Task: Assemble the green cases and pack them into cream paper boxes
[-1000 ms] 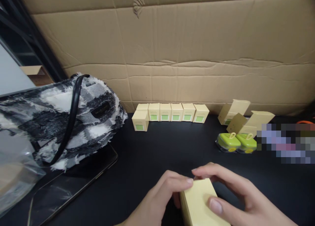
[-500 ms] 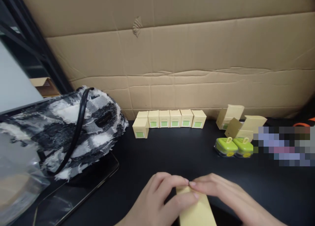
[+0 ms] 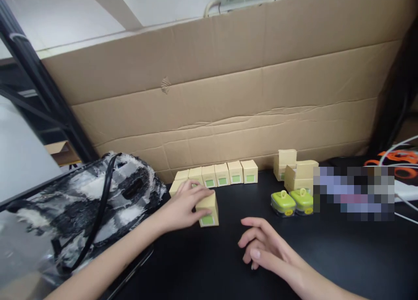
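Carried from the near edge toward the far edge of the black tabletop, the small pale-yellow cardboard box with a green label is sitting gripped in the left hand, beside the row of matching boxes, while the right hand is resting empty, loosely open.
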### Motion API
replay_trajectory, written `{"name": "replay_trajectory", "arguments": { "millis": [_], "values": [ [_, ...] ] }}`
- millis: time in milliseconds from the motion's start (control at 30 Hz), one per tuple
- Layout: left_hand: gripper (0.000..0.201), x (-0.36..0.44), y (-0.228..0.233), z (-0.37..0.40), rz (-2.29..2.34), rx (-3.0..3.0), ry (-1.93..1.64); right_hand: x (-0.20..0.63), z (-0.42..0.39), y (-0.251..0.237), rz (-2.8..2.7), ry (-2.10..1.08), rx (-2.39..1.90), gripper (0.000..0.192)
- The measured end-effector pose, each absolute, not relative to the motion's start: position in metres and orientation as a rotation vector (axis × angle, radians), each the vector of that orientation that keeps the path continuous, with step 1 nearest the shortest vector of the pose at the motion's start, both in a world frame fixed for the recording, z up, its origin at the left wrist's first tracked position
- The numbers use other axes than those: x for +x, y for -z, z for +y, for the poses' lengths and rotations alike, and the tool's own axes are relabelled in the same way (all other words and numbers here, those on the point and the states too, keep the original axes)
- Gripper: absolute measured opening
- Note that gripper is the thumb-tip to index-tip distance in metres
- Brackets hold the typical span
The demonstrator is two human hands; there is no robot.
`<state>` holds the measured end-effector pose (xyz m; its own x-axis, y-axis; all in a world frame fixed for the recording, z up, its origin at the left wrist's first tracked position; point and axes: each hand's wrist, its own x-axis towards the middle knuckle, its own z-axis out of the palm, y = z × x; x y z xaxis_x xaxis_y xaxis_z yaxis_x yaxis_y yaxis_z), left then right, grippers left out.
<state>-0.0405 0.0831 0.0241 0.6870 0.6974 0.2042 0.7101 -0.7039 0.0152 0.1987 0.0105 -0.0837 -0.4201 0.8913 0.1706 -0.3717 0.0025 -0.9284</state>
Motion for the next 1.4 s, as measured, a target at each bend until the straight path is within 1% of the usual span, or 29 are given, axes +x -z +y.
{"name": "replay_trajectory", "arguments": {
  "millis": [167,400,533,633,700,833,933,1067,1167,1267,1333,1400],
  "values": [
    [0.036,-0.055,-0.024,0.12,-1.195,-2.653,0.236,0.196,0.013,0.085,-1.258,-1.601,-0.586,0.051],
    [0.031,-0.066,-0.017,0.126,-1.206,-2.515,0.278,0.197,0.01,0.08,-1.286,-1.626,-0.572,0.049],
    [0.032,-0.07,-0.014,0.128,-1.225,-2.541,0.362,0.196,0.01,0.076,-1.256,-1.627,-0.607,0.05],
    [0.04,-0.062,-0.014,0.124,-1.259,-2.559,0.51,0.196,0.01,0.07,-1.268,-1.643,-0.629,0.05],
    [0.046,-0.042,-0.015,0.122,-1.279,-2.572,0.656,0.196,0.009,0.066,-1.285,-1.655,-0.637,0.051],
    [0.039,0.032,-0.014,0.125,-1.252,-2.711,0.908,0.197,0.007,0.061,-1.318,-1.646,-0.687,0.049],
    [0.036,0.096,-0.015,0.137,-1.153,-2.886,0.965,0.197,0.006,0.059,-1.349,-1.623,-0.74,0.048],
    [0.039,0.156,-0.017,0.154,-1.021,-3.044,0.955,0.197,0.006,0.058,-1.383,-1.59,-0.782,0.051],
    [0.038,0.18,-0.011,0.162,-1.012,-3.111,0.915,0.198,0.007,0.061,-1.401,-1.578,-0.783,0.049],
    [0.031,0.189,0.0,0.168,-1.02,-3.167,0.899,0.199,0.009,0.066,-1.428,-1.582,-0.756,0.051],
    [0.029,0.188,0.002,0.172,-1.026,-3.179,0.973,0.2,0.011,0.069,-1.454,-1.587,-0.741,0.052],
    [0.029,0.18,-0.003,0.174,-1.023,-3.154,1.133,0.2,0.012,0.069,-1.49,-1.584,-0.735,0.049]
  ]
}}
